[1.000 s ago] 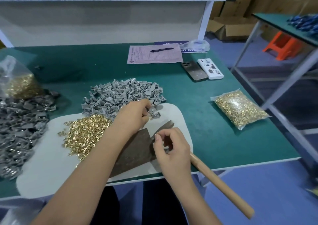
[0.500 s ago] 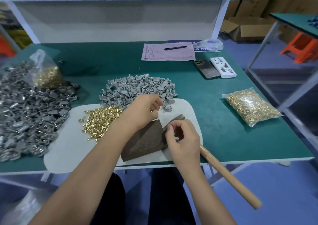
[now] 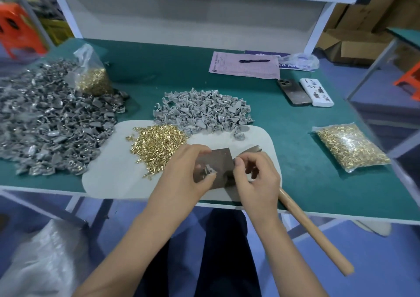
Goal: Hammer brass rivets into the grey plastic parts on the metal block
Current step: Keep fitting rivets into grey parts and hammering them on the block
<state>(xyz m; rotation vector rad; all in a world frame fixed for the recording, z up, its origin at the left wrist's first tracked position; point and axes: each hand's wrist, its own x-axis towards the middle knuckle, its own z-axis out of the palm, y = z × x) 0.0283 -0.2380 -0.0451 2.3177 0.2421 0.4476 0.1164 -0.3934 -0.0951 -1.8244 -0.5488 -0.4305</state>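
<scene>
Grey plastic part (image 3: 208,169) sits pinched in the left hand (image 3: 181,174) on the metal block (image 3: 216,167), right hand (image 3: 254,178) fingers curled together, rivet too small to see

Legible text is confined to the blue sign (image 3: 293,65) lying behind the pink form (image 3: 244,66), where white letters reading "ed Ar" show beside a clear plastic bag, while the print on the pink form itself is too small to read.
</scene>
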